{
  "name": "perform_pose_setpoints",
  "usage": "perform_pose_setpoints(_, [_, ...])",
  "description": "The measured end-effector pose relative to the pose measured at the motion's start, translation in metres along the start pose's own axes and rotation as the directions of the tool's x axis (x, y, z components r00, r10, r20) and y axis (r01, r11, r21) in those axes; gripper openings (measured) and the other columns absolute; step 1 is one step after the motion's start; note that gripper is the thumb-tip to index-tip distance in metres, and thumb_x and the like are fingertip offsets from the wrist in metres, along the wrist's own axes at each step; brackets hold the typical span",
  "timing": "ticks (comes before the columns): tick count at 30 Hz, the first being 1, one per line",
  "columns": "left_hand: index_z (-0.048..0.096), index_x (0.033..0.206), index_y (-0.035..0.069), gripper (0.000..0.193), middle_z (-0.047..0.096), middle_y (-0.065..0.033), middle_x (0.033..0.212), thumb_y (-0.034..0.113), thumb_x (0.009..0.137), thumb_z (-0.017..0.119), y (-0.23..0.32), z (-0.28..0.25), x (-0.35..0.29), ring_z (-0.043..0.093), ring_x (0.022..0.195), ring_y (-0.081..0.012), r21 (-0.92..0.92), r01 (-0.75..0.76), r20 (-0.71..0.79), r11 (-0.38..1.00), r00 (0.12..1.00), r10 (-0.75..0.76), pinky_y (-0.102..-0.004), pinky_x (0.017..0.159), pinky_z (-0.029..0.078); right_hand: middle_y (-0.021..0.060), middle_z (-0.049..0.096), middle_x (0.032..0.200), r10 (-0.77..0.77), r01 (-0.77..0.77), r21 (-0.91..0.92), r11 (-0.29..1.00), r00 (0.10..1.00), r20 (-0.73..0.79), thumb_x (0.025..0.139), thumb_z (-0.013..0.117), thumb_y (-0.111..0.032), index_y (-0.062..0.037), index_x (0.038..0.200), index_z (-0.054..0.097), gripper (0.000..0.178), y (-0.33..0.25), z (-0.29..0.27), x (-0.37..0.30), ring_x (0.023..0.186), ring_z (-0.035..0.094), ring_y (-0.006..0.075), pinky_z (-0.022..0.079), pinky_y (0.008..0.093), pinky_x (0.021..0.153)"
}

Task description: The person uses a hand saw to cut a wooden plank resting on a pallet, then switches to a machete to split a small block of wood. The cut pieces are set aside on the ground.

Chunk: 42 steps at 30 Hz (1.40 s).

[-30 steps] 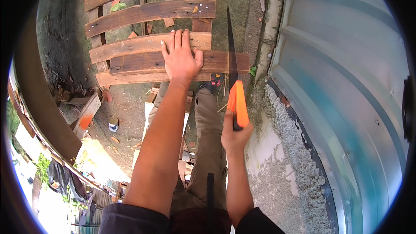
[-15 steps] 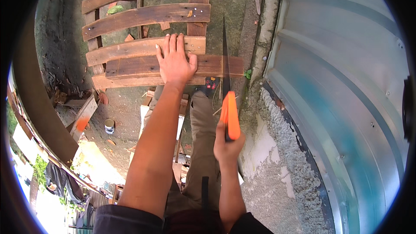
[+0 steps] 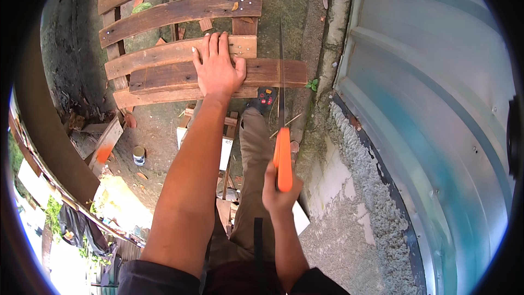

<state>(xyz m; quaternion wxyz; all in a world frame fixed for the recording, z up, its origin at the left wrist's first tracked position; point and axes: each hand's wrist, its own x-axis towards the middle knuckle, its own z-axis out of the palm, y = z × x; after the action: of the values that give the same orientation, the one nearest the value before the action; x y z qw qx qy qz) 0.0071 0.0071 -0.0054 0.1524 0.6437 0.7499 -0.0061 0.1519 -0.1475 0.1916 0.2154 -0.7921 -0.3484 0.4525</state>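
A loose dark wooden plank [image 3: 267,72] lies across the near slats of a wooden pallet [image 3: 180,12], its right end sticking out past them. My left hand [image 3: 220,71] presses flat on the plank and the slat behind it, fingers stretched forward. In my right hand [image 3: 281,192] is the orange handle of a handsaw [image 3: 281,114], the fingers wrapped round it. The thin dark blade points away from me and crosses the overhanging part of the plank, right of my left hand. Whether it has cut into the wood cannot be made out.
Right of the plank run a low concrete ledge [image 3: 334,38] and a corrugated metal sheet [image 3: 420,93]. My shoe [image 3: 266,98] stands just below the plank. A small can [image 3: 139,155] and an orange-marked wood offcut [image 3: 106,142] are on the ground at left.
The saw and my right hand have come back toward me and slightly left, the blade now straighter. My left hand stays on the plank; the whole view has shifted a little.
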Motion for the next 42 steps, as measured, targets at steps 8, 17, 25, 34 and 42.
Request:
perform_pose_setpoints(8, [0.048,0.147,0.01,0.065,0.046,-0.0101,0.153,0.033,0.086,0.051,-0.005,-0.001,-0.006,0.032,0.15,-0.0271,-0.008,-0.01,0.003,1.0,1.0,0.01,-0.0572,0.123,0.02,0.0018,0.056,0.063,0.078,-0.078,0.103,0.992,0.997,0.003,0.095,0.066,-0.015,0.0006,0.087,0.065,0.017,-0.002,-0.014,-0.007,0.058,0.051,0.0069,0.042,0.0273,0.054])
perform_pose_setpoints(17, [0.048,0.148,0.01,0.065,0.046,-0.01,0.154,0.035,0.087,0.052,-0.01,0.003,-0.004,0.03,0.151,-0.0273,-0.011,-0.004,-0.028,1.0,1.0,0.004,-0.057,0.124,0.019,0.0106,0.063,0.067,-0.127,0.133,-0.16,0.978,0.991,0.049,0.087,0.065,-0.008,-0.0016,0.084,0.068,0.008,0.004,-0.049,-0.097,0.058,0.066,0.0267,0.052,0.0348,0.057])
perform_pose_setpoints(25, [0.048,0.147,0.009,0.066,0.046,-0.0106,0.154,0.034,0.086,0.052,-0.004,0.0,0.006,0.033,0.15,-0.0284,0.011,-0.027,-0.031,1.0,0.999,0.027,-0.0571,0.123,0.021,0.0081,0.064,0.072,0.111,-0.111,0.116,0.987,0.994,0.01,0.088,0.067,-0.006,-0.0027,0.091,0.067,0.005,-0.017,0.019,0.066,0.063,0.061,0.0149,0.048,0.0311,0.062])
perform_pose_setpoints(34, [0.047,0.148,0.009,0.064,0.046,-0.0126,0.153,0.032,0.088,0.051,-0.009,-0.001,-0.004,0.033,0.15,-0.0302,0.018,0.001,-0.026,1.0,1.0,-0.001,-0.0579,0.122,0.021,0.01,0.063,0.069,0.115,-0.118,0.025,0.993,0.987,0.109,0.089,0.065,-0.007,-0.0005,0.086,0.067,0.008,-0.018,-0.071,-0.101,0.059,0.065,0.0205,0.05,0.0332,0.056])
perform_pose_setpoints(42, [0.047,0.147,0.008,0.065,0.047,-0.014,0.152,0.033,0.087,0.052,-0.003,-0.002,-0.001,0.034,0.149,-0.0311,0.001,-0.031,-0.01,1.0,0.999,0.031,-0.0583,0.122,0.022,0.0131,0.067,0.072,0.02,-0.021,0.091,0.996,1.0,0.004,0.089,0.068,-0.013,-0.001,0.097,0.068,0.014,-0.015,0.03,0.08,0.064,0.068,0.0232,0.052,0.0354,0.062])
